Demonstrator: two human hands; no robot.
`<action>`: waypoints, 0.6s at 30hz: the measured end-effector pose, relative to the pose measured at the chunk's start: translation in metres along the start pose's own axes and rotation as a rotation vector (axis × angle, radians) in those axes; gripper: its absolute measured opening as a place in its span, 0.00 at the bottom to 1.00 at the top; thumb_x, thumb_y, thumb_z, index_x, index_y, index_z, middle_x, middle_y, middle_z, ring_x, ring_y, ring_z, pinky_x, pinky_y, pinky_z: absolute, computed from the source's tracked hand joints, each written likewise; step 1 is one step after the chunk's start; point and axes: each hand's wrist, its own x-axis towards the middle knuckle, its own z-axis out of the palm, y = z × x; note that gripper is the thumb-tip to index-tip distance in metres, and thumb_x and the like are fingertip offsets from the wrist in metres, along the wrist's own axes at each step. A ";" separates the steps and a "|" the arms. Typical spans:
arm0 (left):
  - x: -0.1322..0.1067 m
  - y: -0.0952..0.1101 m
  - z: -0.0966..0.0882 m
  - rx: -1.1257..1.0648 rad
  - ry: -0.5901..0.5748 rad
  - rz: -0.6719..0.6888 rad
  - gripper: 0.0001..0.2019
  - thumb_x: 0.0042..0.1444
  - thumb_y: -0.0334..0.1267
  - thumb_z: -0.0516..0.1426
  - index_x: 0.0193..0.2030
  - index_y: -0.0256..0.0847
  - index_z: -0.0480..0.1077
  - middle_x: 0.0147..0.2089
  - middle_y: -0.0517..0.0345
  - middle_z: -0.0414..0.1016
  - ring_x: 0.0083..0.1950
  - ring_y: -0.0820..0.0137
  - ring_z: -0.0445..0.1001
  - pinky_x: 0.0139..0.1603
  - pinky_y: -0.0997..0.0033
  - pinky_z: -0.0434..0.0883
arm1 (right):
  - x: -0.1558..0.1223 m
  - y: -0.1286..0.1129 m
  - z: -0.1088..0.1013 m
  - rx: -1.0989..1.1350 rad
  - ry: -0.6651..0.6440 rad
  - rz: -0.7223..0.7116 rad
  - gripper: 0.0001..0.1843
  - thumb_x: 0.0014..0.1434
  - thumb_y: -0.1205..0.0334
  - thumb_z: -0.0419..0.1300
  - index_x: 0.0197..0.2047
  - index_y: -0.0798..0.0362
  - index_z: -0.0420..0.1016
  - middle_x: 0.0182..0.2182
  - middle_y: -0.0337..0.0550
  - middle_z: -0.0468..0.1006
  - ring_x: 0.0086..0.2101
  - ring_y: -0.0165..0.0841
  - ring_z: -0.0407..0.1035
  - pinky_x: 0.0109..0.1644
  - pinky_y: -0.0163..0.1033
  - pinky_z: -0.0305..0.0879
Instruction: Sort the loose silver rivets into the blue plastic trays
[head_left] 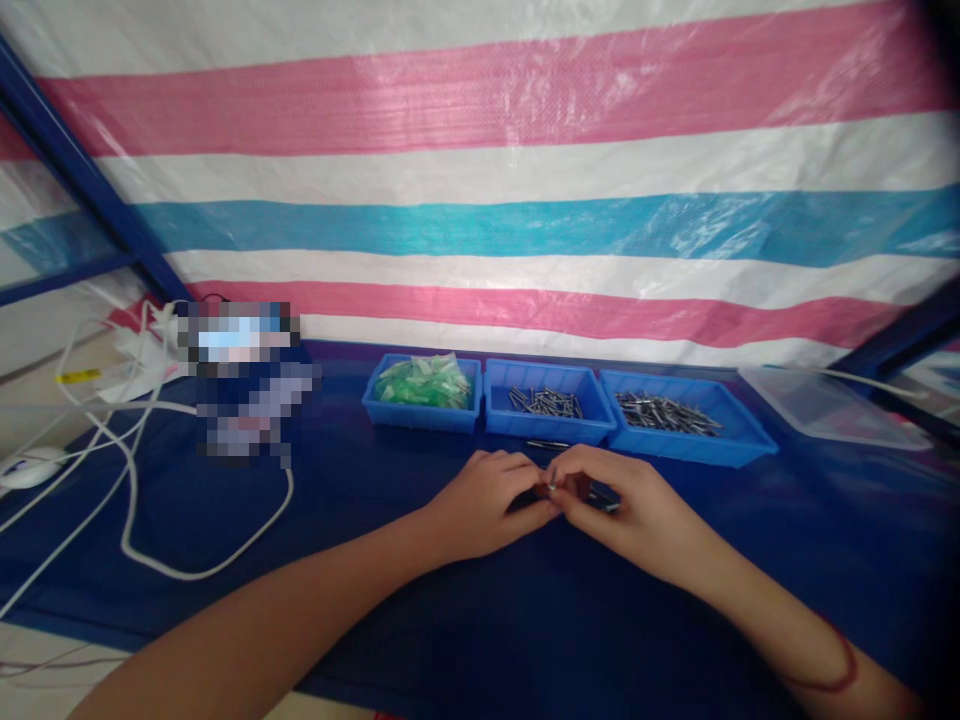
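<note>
My left hand (491, 505) and my right hand (626, 505) meet at the fingertips over the blue table (480, 610). Both are closed in a pinch around a small, shiny metal piece (553, 483); fingers cover most of it, so its exact kind is unclear. Just beyond the hands, a thin dark metal rod (547, 443) lies on the table. Another slender piece (604, 502) shows partly through the gap in my right hand, and I cannot tell whether it is held or lying down.
Three blue bins stand in a row behind the hands: one with green bagged pieces (424, 383), one with short metal pins (546, 403), one with metal rods (667, 413). A clear plastic lid (832, 408) lies right. White cables (131, 500) and a blurred-out object (247, 380) occupy the left.
</note>
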 end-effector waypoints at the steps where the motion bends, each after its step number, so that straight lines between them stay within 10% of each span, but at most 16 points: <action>1: 0.000 0.000 -0.001 -0.018 -0.001 0.015 0.10 0.64 0.41 0.50 0.40 0.39 0.70 0.41 0.56 0.74 0.44 0.69 0.71 0.44 0.71 0.62 | 0.000 0.000 0.000 0.029 0.013 -0.005 0.03 0.59 0.67 0.55 0.36 0.51 0.69 0.32 0.41 0.72 0.30 0.29 0.65 0.35 0.36 0.63; 18: 0.003 0.002 -0.004 -0.164 0.025 0.061 0.14 0.66 0.38 0.47 0.38 0.36 0.72 0.36 0.55 0.73 0.38 0.72 0.72 0.42 0.74 0.65 | -0.003 0.000 0.006 0.112 0.186 0.109 0.06 0.60 0.58 0.58 0.35 0.51 0.72 0.29 0.39 0.71 0.30 0.31 0.66 0.35 0.37 0.62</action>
